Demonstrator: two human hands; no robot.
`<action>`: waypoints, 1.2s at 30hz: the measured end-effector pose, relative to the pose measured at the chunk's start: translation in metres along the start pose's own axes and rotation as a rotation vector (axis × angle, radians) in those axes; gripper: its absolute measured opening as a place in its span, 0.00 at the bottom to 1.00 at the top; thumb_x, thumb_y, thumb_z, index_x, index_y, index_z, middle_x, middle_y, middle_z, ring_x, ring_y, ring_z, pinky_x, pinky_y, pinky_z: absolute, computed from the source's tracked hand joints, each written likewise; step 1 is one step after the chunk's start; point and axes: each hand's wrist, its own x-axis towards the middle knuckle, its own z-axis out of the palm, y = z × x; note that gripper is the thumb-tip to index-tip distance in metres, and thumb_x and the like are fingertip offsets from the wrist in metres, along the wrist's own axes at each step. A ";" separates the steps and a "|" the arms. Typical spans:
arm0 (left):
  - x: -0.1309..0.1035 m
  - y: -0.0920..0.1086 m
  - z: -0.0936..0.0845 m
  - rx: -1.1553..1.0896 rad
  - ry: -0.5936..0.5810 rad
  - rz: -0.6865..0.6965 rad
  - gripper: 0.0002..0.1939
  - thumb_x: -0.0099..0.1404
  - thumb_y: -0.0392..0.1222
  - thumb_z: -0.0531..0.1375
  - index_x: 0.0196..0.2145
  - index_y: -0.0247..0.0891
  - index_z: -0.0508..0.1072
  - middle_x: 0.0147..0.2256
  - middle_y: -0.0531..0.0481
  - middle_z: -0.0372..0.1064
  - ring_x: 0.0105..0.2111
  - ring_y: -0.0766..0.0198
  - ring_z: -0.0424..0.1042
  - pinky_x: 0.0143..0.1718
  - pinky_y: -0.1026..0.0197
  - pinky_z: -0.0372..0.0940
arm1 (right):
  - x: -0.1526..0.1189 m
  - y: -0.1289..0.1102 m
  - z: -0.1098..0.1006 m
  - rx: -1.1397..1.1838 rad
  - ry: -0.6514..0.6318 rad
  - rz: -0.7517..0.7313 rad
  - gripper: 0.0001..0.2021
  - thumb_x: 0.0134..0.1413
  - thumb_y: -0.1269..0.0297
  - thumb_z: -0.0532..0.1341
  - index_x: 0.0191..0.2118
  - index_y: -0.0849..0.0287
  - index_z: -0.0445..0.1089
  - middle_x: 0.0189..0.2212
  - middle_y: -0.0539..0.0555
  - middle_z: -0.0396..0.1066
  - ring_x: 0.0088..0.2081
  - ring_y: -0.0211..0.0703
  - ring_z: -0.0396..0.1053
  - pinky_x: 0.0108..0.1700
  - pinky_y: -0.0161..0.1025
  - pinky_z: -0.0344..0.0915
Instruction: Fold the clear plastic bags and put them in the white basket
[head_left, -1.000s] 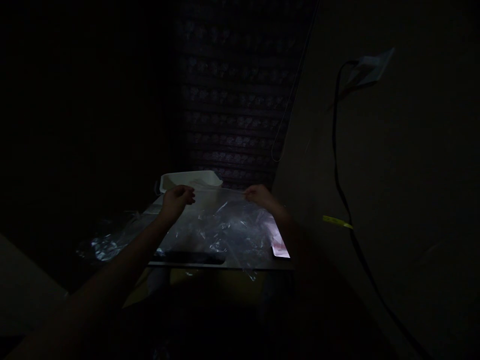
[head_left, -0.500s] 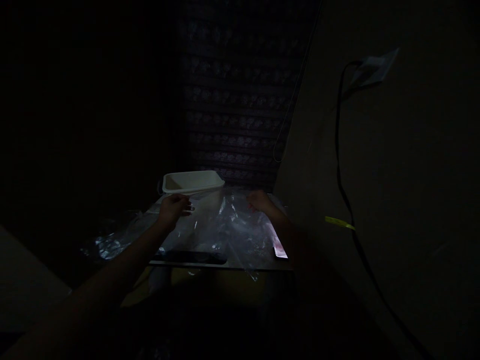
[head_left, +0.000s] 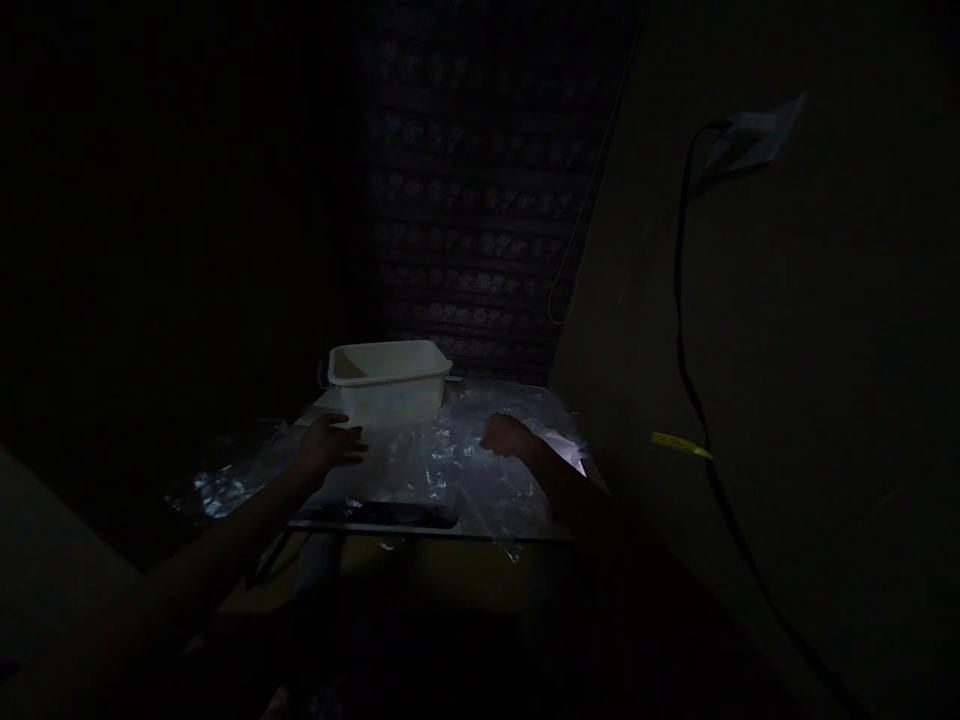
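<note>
Clear plastic sheeting (head_left: 397,462) lies crumpled over a small table, its left part hanging past the table's side. Above its left half is my left hand (head_left: 328,443), fingers spread and holding nothing. My right hand (head_left: 505,436) is over the right part of the sheeting with its fingers curled closed; what they grip, if anything, is too dark to make out. A white rectangular tub (head_left: 394,388) stands at the back left of the table, beyond my left hand. Part of a glowing screen (head_left: 566,448) shows beside my right wrist, partly under the plastic.
A dark flat strip (head_left: 382,515) lies along the table's front edge. On the right wall a black cable (head_left: 679,300) with a yellow tag (head_left: 679,443) hangs from a socket (head_left: 754,135). A patterned curtain (head_left: 465,200) hangs behind the table.
The raised plastic has dropped flatter, uncovering the front of the tub. My left hand has opened and moved slightly left and down. My right hand has lowered, and plastic now covers part of the screen.
</note>
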 end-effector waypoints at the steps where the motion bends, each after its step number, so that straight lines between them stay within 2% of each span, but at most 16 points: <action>1: 0.000 -0.001 -0.002 0.027 -0.026 -0.003 0.17 0.39 0.33 0.57 0.28 0.38 0.55 0.16 0.58 0.61 0.16 0.63 0.66 0.19 0.60 0.61 | 0.001 -0.001 0.000 -0.006 0.016 0.006 0.10 0.32 0.70 0.56 0.08 0.63 0.58 0.05 0.47 0.56 0.09 0.28 0.53 0.14 0.27 0.51; 5: 0.001 -0.005 -0.005 0.125 -0.129 -0.029 0.19 0.36 0.33 0.58 0.28 0.39 0.56 0.16 0.60 0.58 0.15 0.65 0.65 0.20 0.60 0.61 | 0.001 -0.008 -0.009 0.042 0.066 0.020 0.08 0.33 0.72 0.55 0.11 0.63 0.61 0.07 0.47 0.58 0.09 0.29 0.55 0.15 0.27 0.52; 9: 0.001 -0.009 -0.007 0.194 -0.205 -0.021 0.18 0.33 0.37 0.59 0.24 0.38 0.56 0.19 0.58 0.61 0.17 0.67 0.65 0.23 0.60 0.62 | 0.007 -0.015 -0.021 0.143 0.155 0.071 0.05 0.36 0.72 0.53 0.18 0.65 0.64 0.10 0.49 0.62 0.11 0.30 0.57 0.16 0.27 0.54; 12: -0.001 -0.010 -0.010 0.268 -0.129 0.120 0.17 0.31 0.39 0.60 0.20 0.37 0.55 0.22 0.56 0.62 0.22 0.65 0.66 0.25 0.60 0.62 | 0.015 -0.021 -0.027 0.243 0.239 0.089 0.06 0.40 0.71 0.51 0.24 0.65 0.65 0.13 0.49 0.63 0.12 0.29 0.58 0.16 0.26 0.54; 15: -0.007 -0.009 -0.012 0.347 0.005 0.253 0.12 0.36 0.41 0.59 0.18 0.36 0.58 0.23 0.54 0.64 0.25 0.64 0.66 0.28 0.61 0.61 | 0.023 -0.027 -0.031 0.337 0.376 0.037 0.07 0.41 0.69 0.51 0.26 0.64 0.65 0.16 0.49 0.64 0.13 0.28 0.59 0.17 0.25 0.55; 17: -0.012 -0.010 -0.010 0.377 0.058 0.276 0.09 0.39 0.42 0.57 0.21 0.36 0.62 0.23 0.53 0.65 0.25 0.64 0.66 0.29 0.61 0.61 | 0.027 -0.032 -0.031 0.398 0.476 -0.017 0.08 0.42 0.69 0.50 0.29 0.63 0.65 0.19 0.50 0.65 0.16 0.29 0.60 0.18 0.26 0.56; 20: -0.018 -0.015 -0.003 0.319 0.013 0.198 0.09 0.39 0.39 0.58 0.22 0.34 0.66 0.20 0.53 0.65 0.24 0.64 0.66 0.29 0.62 0.61 | 0.030 -0.036 -0.027 0.475 0.549 -0.102 0.13 0.42 0.71 0.50 0.38 0.62 0.61 0.25 0.50 0.66 0.21 0.31 0.63 0.22 0.28 0.59; 23: -0.022 -0.019 0.006 0.153 -0.046 0.024 0.07 0.37 0.35 0.59 0.19 0.32 0.67 0.19 0.51 0.66 0.22 0.65 0.66 0.30 0.61 0.62 | 0.026 -0.032 -0.020 0.416 0.502 -0.177 0.21 0.38 0.74 0.51 0.45 0.62 0.56 0.28 0.51 0.65 0.28 0.34 0.64 0.30 0.32 0.60; 27: -0.026 -0.015 0.015 -0.132 0.000 -0.082 0.06 0.40 0.33 0.58 0.21 0.30 0.66 0.19 0.49 0.67 0.23 0.65 0.67 0.31 0.61 0.62 | 0.009 -0.020 -0.010 0.177 0.328 -0.359 0.25 0.35 0.74 0.53 0.46 0.63 0.54 0.38 0.56 0.62 0.38 0.38 0.61 0.39 0.35 0.57; 30: -0.027 -0.009 0.019 -0.277 0.018 -0.088 0.03 0.45 0.30 0.55 0.23 0.30 0.65 0.20 0.48 0.67 0.24 0.65 0.68 0.32 0.62 0.62 | -0.007 -0.015 -0.001 -0.065 0.272 -0.410 0.31 0.34 0.66 0.56 0.50 0.62 0.49 0.46 0.59 0.54 0.47 0.46 0.52 0.45 0.41 0.51; 33: -0.027 -0.007 0.023 -0.363 0.026 -0.093 0.04 0.47 0.27 0.52 0.24 0.30 0.63 0.21 0.49 0.66 0.25 0.65 0.68 0.32 0.62 0.63 | -0.023 -0.016 0.015 -0.231 0.237 -0.410 0.39 0.30 0.54 0.58 0.52 0.60 0.44 0.50 0.60 0.47 0.50 0.51 0.44 0.46 0.48 0.45; 36: -0.028 -0.008 0.030 -0.425 0.029 -0.094 0.07 0.46 0.24 0.51 0.25 0.31 0.62 0.23 0.48 0.65 0.28 0.63 0.68 0.33 0.62 0.63 | -0.033 -0.025 0.034 -0.328 0.241 -0.428 0.47 0.24 0.47 0.57 0.53 0.64 0.39 0.52 0.64 0.41 0.52 0.54 0.38 0.47 0.50 0.41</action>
